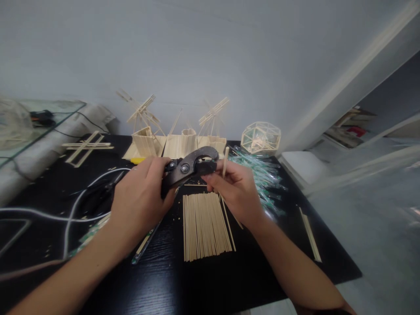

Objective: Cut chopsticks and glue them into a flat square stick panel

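Note:
My left hand (pixel 141 197) is closed around the handles of black pruning shears (pixel 184 168), whose curved jaws point to the right. In my right hand (pixel 238 188) a thin wooden stick (pixel 225 162) is pinched between thumb and fingers, its upper end standing just right of the shears' jaws. The fingertips of that hand are close to the lower blade; whether they touch it I cannot tell. Below both hands lies a flat row of many wooden sticks (pixel 205 227), side by side on the black table (pixel 157 280).
Stick models with square bases (pixel 179 149) stand along the wall. A round stick frame (pixel 261 136) and clear-wrapped sticks (pixel 267 175) are at the right. Crossed sticks (pixel 87 148) and a white cable (pixel 75 210) lie left. Loose sticks (pixel 310 234) are near the right edge.

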### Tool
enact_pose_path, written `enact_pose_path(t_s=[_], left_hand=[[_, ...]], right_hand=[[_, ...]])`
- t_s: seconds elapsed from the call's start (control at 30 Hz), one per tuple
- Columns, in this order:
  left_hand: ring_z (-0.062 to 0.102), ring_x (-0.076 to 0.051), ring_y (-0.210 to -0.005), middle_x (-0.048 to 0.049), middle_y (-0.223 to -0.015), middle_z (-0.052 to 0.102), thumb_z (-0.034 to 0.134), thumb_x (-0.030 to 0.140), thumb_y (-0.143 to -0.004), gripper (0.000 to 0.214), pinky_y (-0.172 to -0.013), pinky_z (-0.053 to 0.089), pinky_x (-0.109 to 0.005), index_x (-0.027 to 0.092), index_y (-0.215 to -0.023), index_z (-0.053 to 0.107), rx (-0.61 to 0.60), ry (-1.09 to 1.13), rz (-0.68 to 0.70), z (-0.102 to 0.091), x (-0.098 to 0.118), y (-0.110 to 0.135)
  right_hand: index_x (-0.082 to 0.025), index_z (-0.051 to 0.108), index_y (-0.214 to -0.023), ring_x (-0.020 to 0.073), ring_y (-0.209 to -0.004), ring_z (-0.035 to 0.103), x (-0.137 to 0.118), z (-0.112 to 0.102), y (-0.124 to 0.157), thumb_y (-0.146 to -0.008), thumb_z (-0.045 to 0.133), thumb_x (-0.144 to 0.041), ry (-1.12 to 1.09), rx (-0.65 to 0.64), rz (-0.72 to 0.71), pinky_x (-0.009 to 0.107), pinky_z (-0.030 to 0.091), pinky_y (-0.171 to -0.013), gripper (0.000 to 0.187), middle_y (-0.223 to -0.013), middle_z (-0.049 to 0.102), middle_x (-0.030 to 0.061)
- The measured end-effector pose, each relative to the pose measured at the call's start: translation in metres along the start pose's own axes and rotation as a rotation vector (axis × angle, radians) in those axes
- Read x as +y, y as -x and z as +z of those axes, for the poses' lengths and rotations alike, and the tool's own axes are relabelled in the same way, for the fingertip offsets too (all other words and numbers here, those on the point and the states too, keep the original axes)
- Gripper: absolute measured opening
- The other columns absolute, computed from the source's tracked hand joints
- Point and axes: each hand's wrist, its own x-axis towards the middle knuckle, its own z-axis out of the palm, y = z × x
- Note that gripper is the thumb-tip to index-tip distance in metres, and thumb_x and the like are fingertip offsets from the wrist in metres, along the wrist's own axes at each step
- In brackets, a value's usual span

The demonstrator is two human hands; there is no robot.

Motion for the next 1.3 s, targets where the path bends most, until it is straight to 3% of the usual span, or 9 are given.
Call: enact_pose_path(t_s=[0.6, 1.0, 1.3], left_hand=[[0.064, -0.030, -0.082, -0.0121, -0.097, 0.065, 0.054, 0.026, -0.092, 0.028, -0.071, 0.045, -0.039, 0.016, -0.118, 0.056, 0.042, -0.112, 0.029, 0.0022, -0.0016, 0.0031], [0.067, -0.030, -0.083, -0.0125, -0.099, 0.068, 0.051, 0.027, -0.091, 0.022, -0.067, 0.045, -0.038, 0.018, -0.110, 0.058, -0.029, -0.056, -0.007, -0.0015, 0.0008, 0.0011], [0.066, -0.024, -0.074, -0.0079, -0.086, 0.067, 0.050, 0.027, -0.090, 0.010, -0.056, 0.036, -0.032, 0.021, -0.097, 0.055, -0.095, -0.092, -0.089, -0.0046, 0.0049, -0.0006]], right_hand=[[-0.020, 0.066, -0.066, 0.0081, -0.053, 0.047, -0.0020, -0.0014, -0.0003, -0.086, 0.074, -0.026, 0.030, -0.026, 0.048, 0.026, 0.040, -0.054, 0.022, -0.059, 0.059, -0.0041], [-0.020, 0.067, -0.069, 0.0091, -0.054, 0.049, -0.0025, -0.0017, -0.0003, -0.085, 0.074, -0.028, 0.039, -0.030, 0.061, 0.027, 0.040, -0.055, 0.019, -0.060, 0.061, -0.0035], [-0.019, 0.068, -0.068, 0.0083, -0.055, 0.050, -0.0013, -0.0015, -0.0011, -0.086, 0.076, -0.023, 0.005, -0.015, 0.074, 0.026, 0.041, -0.055, 0.020, -0.061, 0.061, -0.0036]])
